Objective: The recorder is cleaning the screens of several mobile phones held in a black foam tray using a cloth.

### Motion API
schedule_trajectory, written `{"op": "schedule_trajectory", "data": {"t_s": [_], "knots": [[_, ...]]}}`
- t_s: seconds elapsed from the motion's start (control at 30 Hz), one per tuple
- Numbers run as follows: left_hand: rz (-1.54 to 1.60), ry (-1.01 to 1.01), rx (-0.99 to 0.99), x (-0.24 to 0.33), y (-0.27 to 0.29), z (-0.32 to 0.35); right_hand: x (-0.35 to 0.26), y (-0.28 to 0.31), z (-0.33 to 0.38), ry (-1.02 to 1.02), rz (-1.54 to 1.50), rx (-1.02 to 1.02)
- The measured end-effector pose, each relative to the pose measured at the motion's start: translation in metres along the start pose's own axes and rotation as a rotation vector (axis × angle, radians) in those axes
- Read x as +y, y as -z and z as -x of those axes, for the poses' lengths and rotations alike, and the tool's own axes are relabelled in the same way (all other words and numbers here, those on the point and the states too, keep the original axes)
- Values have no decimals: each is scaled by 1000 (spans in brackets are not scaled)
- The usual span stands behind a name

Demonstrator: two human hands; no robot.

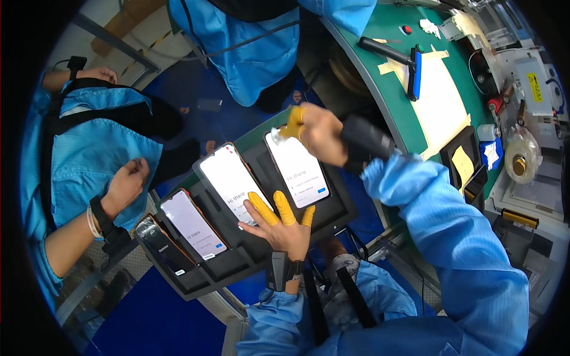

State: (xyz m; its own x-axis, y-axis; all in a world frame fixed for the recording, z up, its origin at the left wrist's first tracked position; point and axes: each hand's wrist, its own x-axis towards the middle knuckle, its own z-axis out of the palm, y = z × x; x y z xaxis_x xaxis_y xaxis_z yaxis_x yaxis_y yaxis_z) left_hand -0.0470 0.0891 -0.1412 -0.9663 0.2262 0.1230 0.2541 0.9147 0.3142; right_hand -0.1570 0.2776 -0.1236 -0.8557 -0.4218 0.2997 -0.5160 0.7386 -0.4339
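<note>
My right hand (320,135), with yellow finger cots, pinches a small crumpled white wipe (278,136) at the top end of a lit smartphone (298,172). That phone lies screen up at the right of a black foam tray (249,256). Beside it, a second lit phone (228,178) sits a little askew in its slot. My left hand (284,231), also in yellow finger cots, has its fingers spread over this phone's lower end and the tray between the two. Further left are another lit phone (191,222) and a dark-screened one (161,246).
At right stands a green workbench (386,71) with a blue-and-black roller (414,74), taped cream paper (442,110) and a black box (466,157). A person in blue (101,160) sits at left; another blue-clothed person (249,50) is beyond the tray.
</note>
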Motion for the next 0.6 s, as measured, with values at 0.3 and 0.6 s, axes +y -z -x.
{"op": "schedule_trajectory", "data": {"t_s": [0.3, 0.6], "knots": [[-9, -18, 20, -4, -3, 1, -53, -6, 65, 99, -116, -276], [-63, 12, 5, 2, -1, -2, -53, -21, 42, 412, -143, -248]]}}
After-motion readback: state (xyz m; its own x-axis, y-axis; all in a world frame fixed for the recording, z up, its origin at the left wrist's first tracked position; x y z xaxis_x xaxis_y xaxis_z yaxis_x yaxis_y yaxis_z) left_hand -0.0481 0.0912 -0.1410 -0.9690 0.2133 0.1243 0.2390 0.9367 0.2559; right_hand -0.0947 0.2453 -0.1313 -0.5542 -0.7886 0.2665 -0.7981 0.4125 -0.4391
